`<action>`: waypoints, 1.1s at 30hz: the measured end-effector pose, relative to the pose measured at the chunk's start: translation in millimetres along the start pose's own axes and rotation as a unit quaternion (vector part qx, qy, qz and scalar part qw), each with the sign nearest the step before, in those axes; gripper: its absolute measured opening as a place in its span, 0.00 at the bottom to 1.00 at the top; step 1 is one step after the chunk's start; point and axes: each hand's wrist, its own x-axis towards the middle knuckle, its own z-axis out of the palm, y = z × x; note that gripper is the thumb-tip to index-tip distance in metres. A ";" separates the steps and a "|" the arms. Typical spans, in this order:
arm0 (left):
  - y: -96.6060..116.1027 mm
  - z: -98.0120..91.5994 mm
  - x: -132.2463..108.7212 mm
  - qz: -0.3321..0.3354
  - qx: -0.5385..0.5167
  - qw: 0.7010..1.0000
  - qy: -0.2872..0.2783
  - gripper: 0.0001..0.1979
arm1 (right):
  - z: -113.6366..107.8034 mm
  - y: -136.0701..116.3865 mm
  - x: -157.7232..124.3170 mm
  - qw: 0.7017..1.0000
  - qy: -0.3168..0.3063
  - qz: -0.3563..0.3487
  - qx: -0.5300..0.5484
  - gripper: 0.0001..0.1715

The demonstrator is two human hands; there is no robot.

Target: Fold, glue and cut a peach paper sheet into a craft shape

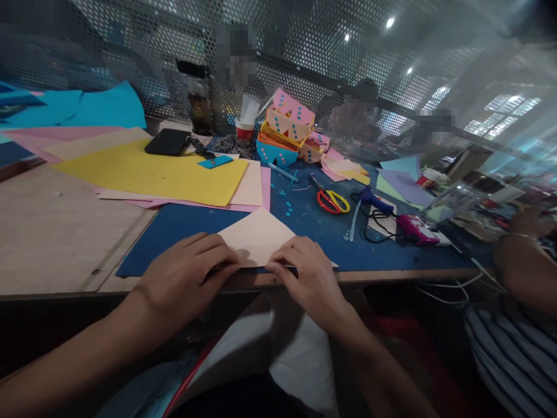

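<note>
I record cream paper [259, 235] pointing twelve o'clock, long axis nine-to-three; left hand [191, 264], right hand [307, 270]: grips pinched closed on its six-o'clock edge.

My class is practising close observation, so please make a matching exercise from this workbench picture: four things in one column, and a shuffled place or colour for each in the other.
Column 1
1. Scissors
2. Glue gun
3. Pointed cream paper
4. Large yellow sheet

Column 2
A. On top of a cream sheet and a pink sheet
B. Dark blue
C. At the bench's near edge, touched by the left hand and right hand
D. Red and yellow

Right pairs: 1-D, 2-B, 3-C, 4-A
</note>
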 end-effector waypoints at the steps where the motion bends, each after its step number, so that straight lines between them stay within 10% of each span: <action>1: -0.8 0.2 -0.3 -0.007 -0.002 1.000 -0.004 0.11 | -0.1 -0.4 -0.1 1.000 0.000 0.004 -0.006 0.06; 20: 4.3 0.5 1.5 -0.044 0.035 0.998 0.002 0.09 | -4.0 -7.1 9.4 0.998 -0.033 0.052 -0.006 0.07; 33: 9.8 8.3 -3.5 0.104 0.075 0.991 0.023 0.18 | -10.5 -9.5 16.6 0.996 -0.068 0.054 -0.031 0.06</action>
